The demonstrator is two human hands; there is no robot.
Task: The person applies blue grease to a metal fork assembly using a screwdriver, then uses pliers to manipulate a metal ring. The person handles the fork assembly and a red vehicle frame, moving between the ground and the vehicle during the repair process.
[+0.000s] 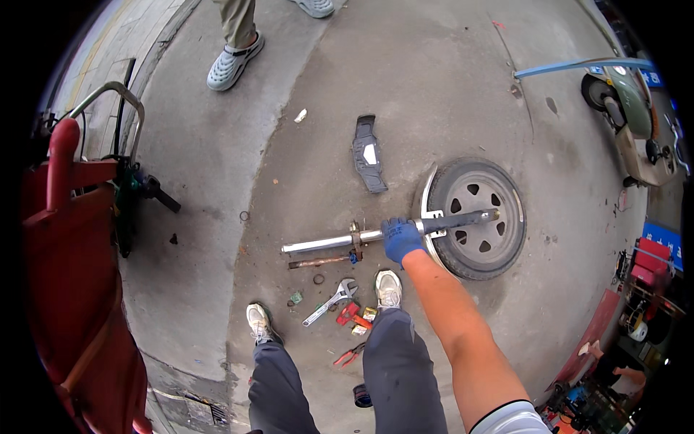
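Note:
My right hand, in a blue work glove, is closed around a long metal fork tube. The tube lies roughly level across the view, its bright end to the left and its dark lower end over the hub of a spoked wheel with a black tyre. A pale curved fender hugs the wheel's left side. Left of my hand, a brownish metal clamp piece sits around the tube. Just below the tube is a rusty bar with a blue part at one end. My left hand is out of view.
Near my shoes lie an adjustable wrench, a red-headed hammer and red-handled pliers. A black plastic cover is farther off. A red vehicle stands left, a scooter far right. Another person's shoe is ahead.

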